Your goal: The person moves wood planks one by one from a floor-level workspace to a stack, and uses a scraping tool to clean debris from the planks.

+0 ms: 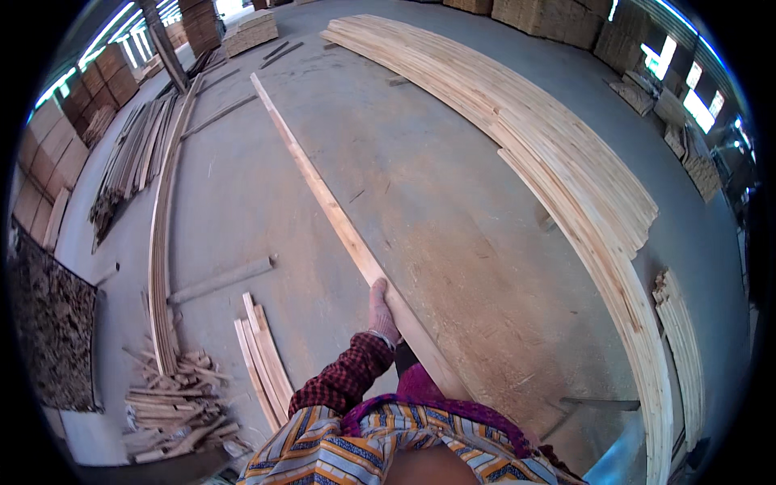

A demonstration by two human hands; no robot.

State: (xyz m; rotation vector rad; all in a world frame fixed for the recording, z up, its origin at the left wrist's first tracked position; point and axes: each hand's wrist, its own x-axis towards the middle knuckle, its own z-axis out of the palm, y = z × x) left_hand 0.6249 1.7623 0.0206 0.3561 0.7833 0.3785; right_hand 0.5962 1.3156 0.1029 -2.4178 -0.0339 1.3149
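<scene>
A long pale wooden plank (pixel 343 230) runs from beside my body at the lower middle toward the far left, its far end beyond the dark strips on the floor. My left hand (pixel 381 314), in a pinkish glove, is closed around the plank's left edge near my body. My thumb side shows along the wood; the other fingers are hidden beneath it. The plank's near end disappears behind my patterned clothing. Of my right hand nothing shows.
A wide layer of planks (pixel 558 153) curves along the right, with shorter boards (pixel 683 356) beside it. At left lie a narrow plank stack (pixel 162 234), a scrap-wood heap (pixel 178 404) and short boards (pixel 263 356). A wooden bearer (pixel 222 280) crosses the floor.
</scene>
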